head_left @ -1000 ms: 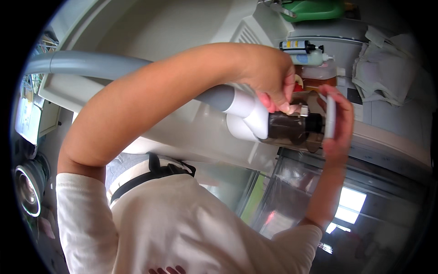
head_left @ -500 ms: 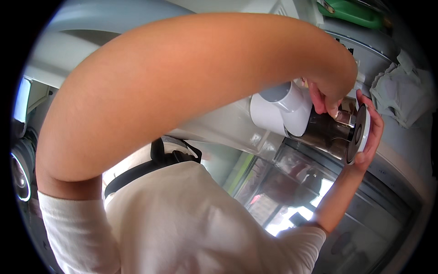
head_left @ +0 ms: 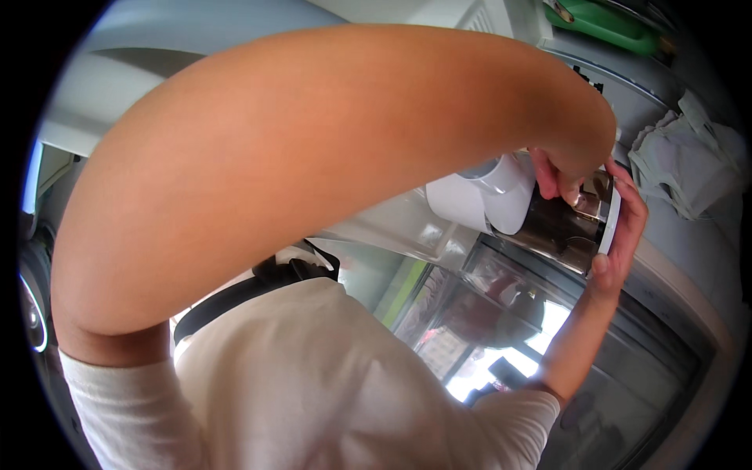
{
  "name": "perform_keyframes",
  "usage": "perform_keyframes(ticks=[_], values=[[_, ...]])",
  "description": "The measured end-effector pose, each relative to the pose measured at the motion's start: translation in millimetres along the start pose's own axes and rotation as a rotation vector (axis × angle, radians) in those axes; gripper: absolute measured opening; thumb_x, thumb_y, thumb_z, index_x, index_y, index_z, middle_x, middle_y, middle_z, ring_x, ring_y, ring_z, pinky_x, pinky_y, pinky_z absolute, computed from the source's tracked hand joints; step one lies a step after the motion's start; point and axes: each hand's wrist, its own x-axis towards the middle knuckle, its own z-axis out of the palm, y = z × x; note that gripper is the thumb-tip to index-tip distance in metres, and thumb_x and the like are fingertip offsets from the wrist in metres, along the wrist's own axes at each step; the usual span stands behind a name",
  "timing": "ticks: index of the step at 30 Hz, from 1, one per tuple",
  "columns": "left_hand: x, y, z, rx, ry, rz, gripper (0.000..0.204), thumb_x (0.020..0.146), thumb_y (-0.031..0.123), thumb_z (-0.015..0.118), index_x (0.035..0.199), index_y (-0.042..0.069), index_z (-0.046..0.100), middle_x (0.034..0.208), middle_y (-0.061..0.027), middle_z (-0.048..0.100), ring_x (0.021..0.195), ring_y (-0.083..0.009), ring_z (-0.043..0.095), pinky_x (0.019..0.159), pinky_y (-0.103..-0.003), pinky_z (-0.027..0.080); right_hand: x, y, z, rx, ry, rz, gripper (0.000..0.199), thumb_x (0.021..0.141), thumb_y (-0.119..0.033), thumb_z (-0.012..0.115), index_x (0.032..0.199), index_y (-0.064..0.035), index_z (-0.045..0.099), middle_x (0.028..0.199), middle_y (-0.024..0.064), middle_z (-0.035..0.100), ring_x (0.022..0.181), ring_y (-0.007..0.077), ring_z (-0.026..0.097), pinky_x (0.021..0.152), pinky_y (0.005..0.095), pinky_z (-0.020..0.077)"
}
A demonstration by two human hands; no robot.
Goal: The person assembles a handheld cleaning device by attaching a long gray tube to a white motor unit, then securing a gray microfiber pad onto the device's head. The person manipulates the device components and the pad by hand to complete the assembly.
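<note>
A canister [head_left: 560,239] with a smoked, see-through wall lies sideways in the picture, right of centre, beside a white cylindrical housing [head_left: 458,205]. My left forearm arches over the top of the view. My left hand [head_left: 558,174] has its fingers curled against the canister, a fingertip at a shiny metal clasp [head_left: 586,205]; the wrist hides part of it. From the other end, my right hand [head_left: 623,227] cups the round white-edged lid [head_left: 613,219], thumb on the near rim and fingers on the far one. The lid lies against the canister's end.
A crumpled white bag [head_left: 681,160] lies on the grey surface at right. Beyond it, at the upper right, is a green tray [head_left: 607,27]. A glass-topped case [head_left: 493,313] with bright reflections lies below the canister. A round appliance front [head_left: 33,317] shows at far left.
The lid stood tilted, its dark round face showing; now it is edge-on and flush against the canister. My right hand has moved slightly left with it. My left fingers have stayed at the clasp.
</note>
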Motion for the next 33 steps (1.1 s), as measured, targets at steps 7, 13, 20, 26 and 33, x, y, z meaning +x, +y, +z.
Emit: perform_keyframes(ticks=[7,13,20,26,33], values=[[1,1,4,-0.002,-0.016,0.01,0.02,0.082,0.025,0.075,0.083,0.007,0.069,0.079,0.0,0.072,0.073,-0.0083,0.068,0.071,-0.03,0.051,-12,10,-9,0.339,0.188,0.051,0.096,0.062,-0.065,0.074,0.136,-0.0117,0.044,0.142,0.0159,0.041,0.138,0.0396,0.032,0.112,0.0555,0.0253],[1,-1,5,-0.038,0.002,0.007,0.017,0.082,0.023,0.074,0.082,0.007,0.069,0.079,-0.0005,0.072,0.073,-0.0082,0.068,0.07,-0.029,0.051,-16,23,-17,0.64,0.238,-0.031,0.089,0.061,-0.059,0.074,0.136,-0.02,0.046,0.144,0.0123,0.042,0.14,0.0431,0.026,0.113,0.0631,0.0197],[-1,0,7,-0.13,0.034,0.019,0.016,0.081,0.017,0.074,0.081,0.003,0.068,0.076,-0.0051,0.07,0.071,-0.0113,0.068,0.068,-0.027,0.053,-18,24,-16,0.728,0.297,-0.027,0.087,0.059,-0.059,0.076,0.133,-0.0233,0.048,0.142,0.0104,0.043,0.139,0.0419,0.028,0.112,0.0644,0.02],[8,-1,9,-0.115,0.026,0.031,0.014,0.08,0.012,0.075,0.08,0.0,0.069,0.076,-0.0077,0.069,0.071,-0.0137,0.068,0.066,-0.027,0.054,-14,24,-16,0.695,0.284,-0.032,0.089,0.057,-0.058,0.077,0.132,-0.0213,0.047,0.141,0.0112,0.043,0.138,0.0414,0.031,0.112,0.063,0.0216],[8,-3,9,-0.118,0.021,0.025,0.012,0.08,0.011,0.075,0.08,0.001,0.07,0.077,-0.0081,0.069,0.071,-0.014,0.068,0.065,-0.027,0.055,-12,20,-10,0.538,0.266,-0.013,0.095,0.056,-0.065,0.077,0.133,-0.0181,0.044,0.141,0.013,0.04,0.137,0.0406,0.032,0.112,0.0592,0.0253]])
